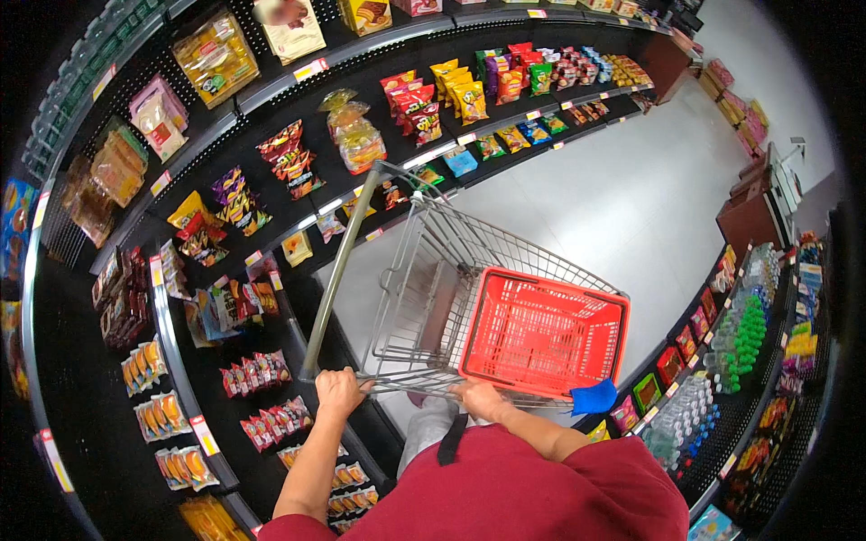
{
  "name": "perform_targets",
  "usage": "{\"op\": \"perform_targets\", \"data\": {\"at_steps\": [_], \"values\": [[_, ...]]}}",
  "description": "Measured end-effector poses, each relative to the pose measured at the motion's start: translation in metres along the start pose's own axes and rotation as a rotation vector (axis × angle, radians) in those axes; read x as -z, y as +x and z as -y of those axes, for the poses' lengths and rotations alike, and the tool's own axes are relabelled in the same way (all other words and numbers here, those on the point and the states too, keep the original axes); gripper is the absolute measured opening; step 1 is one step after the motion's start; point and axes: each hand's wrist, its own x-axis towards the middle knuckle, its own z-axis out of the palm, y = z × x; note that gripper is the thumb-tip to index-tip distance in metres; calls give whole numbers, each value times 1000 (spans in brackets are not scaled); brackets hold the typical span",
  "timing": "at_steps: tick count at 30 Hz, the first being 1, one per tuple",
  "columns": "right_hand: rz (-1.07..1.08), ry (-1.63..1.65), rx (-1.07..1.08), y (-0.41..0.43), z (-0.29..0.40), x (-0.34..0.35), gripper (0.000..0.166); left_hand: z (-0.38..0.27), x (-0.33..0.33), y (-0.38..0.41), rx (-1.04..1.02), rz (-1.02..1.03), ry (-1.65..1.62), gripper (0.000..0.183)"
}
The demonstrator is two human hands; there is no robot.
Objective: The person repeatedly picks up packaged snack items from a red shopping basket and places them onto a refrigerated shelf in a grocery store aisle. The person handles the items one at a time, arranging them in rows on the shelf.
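A metal wire shopping cart [521, 247] stands sideways before me, its long handle bar [345, 264] to the left. My left hand [339, 392] is closed around the cart's near side frame, close to the lower end of that bar. Further along the same side, my right hand [482, 399] grips the top rail beside a red plastic shopping basket [544, 331]. The basket sits inside the cart, and its slotted bottom shows. A blue cloth [594, 397] hangs over the near side rail, right of my right hand. Fingers of both hands are partly hidden.
Black shelves [365, 216] with bagged snacks curve along the left and far side. Another shelf at right holds bottles [747, 331] and packets. Grey floor [609, 176] runs between them. A brown counter [751, 209] stands at far right, with stacked boxes [734, 108] behind.
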Motion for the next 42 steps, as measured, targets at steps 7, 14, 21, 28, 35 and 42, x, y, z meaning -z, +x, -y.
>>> {"op": "perform_targets", "data": {"at_steps": [7, 14, 21, 28, 35, 42], "values": [[50, 67, 121, 4, -23, 13, 36, -19, -3, -33, 112, -8, 3, 55], [256, 25, 152, 22, -41, 23, 33, -46, -5, -70, 328, 164, 38, 63], [378, -7, 224, 36, -51, 51, 28, -85, -2, -102, 574, 317, 17, 67], [356, -61, 459, 52, -67, 63, 24, -129, -3, -134, 812, 397, -90, 72], [374, -193, 602, 70, -74, 53, 26, -165, -6, -166, 970, 360, -193, 70], [462, -407, 752, 83, -74, 62, 36, -215, -30, -196, 1072, 293, -238, 63]]}}
